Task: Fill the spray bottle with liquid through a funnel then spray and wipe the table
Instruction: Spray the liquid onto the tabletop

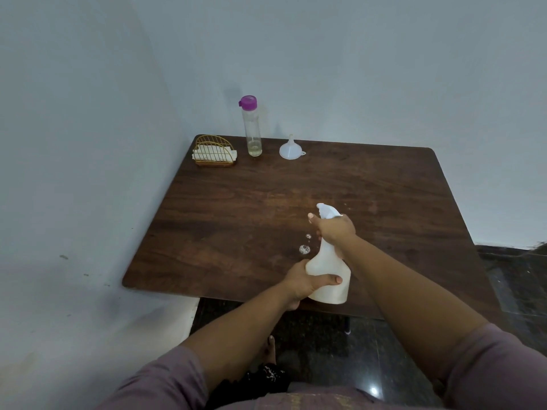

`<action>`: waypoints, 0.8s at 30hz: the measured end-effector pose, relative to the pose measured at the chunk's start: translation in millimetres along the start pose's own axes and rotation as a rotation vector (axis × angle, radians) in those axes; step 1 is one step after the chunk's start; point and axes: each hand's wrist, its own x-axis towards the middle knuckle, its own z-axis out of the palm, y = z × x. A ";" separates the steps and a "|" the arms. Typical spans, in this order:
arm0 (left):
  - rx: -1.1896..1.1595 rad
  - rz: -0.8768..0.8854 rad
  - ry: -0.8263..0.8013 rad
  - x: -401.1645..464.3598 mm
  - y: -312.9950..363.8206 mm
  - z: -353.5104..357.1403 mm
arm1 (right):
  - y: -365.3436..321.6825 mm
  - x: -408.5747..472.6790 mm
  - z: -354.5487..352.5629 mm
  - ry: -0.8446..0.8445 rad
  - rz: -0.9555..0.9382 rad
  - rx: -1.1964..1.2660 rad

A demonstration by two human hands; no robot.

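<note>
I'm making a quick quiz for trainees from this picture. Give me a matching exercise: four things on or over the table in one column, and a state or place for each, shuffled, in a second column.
Column one
1. spray bottle
2. funnel
3. clear bottle with purple cap
4. gold wire napkin holder

Column two
A. mouth down on the table, spout up
B. at the far left corner, white napkins inside
C. gripped by the left hand at the body and the right hand at the trigger head
D. upright, a little yellowish liquid at the bottom

Pairs: 1-C, 2-A, 3-D, 4-B
</note>
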 end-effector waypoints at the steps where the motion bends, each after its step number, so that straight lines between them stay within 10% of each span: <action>1: 0.012 0.002 0.005 -0.1 -1.0 -0.3 | 1.2 0.8 1.9 0.003 -0.009 -0.002; 17: -0.051 -0.021 -0.061 -7.9 -2.6 8.6 | 9.5 -4.3 -9.3 -0.236 -0.042 0.068; 24: -0.001 -0.008 -0.089 -0.1 1.7 3.0 | 13.7 1.9 -11.3 -0.032 0.077 0.069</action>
